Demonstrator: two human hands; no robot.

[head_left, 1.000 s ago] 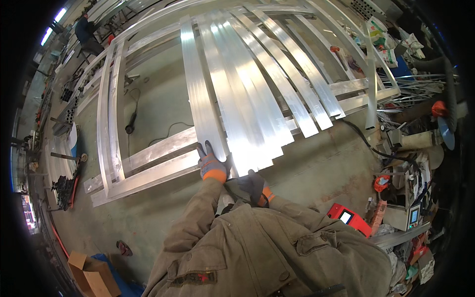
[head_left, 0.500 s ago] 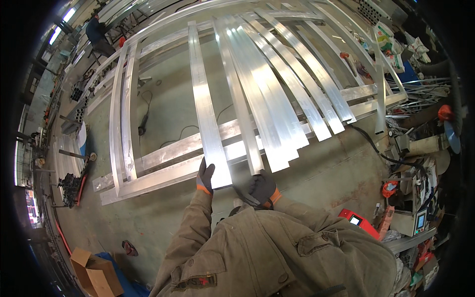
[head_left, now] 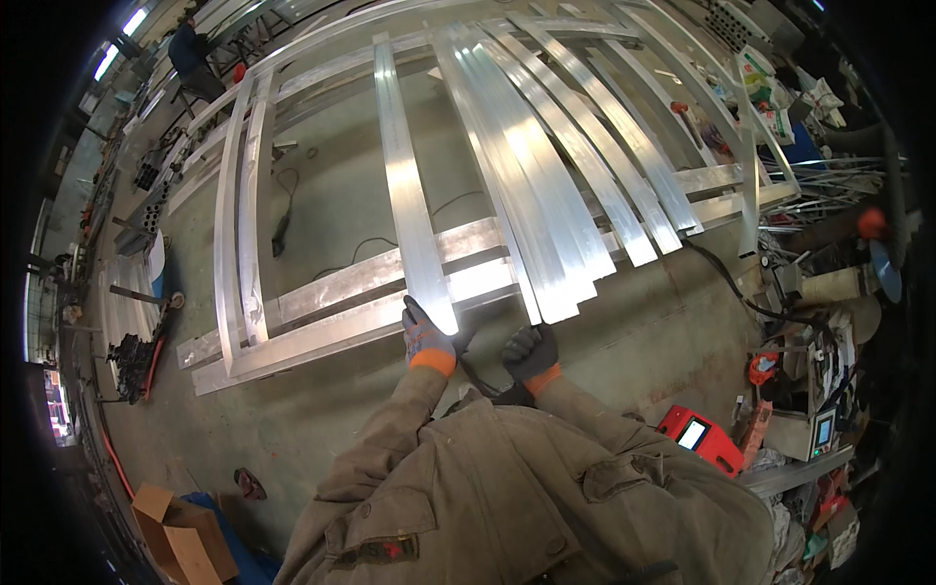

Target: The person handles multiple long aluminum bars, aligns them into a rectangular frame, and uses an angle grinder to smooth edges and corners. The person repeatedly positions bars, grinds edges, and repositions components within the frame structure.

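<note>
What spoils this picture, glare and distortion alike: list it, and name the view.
Head view: glare whitens the near end of the separate metal bar at the left hand; head view: fisheye distortion bows the clustered metal bars; head view: the picture's rim fades to black, especially in the corners.

A flat, silvery bar [head_left: 407,185] stretches alone across the frame [head_left: 312,341], its near end jutting past the near edge. Right of it, shiny bars [head_left: 534,185] lie packed together, near ends stepped.

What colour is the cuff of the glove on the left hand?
Orange: the cuff shows best in the head view.
</note>
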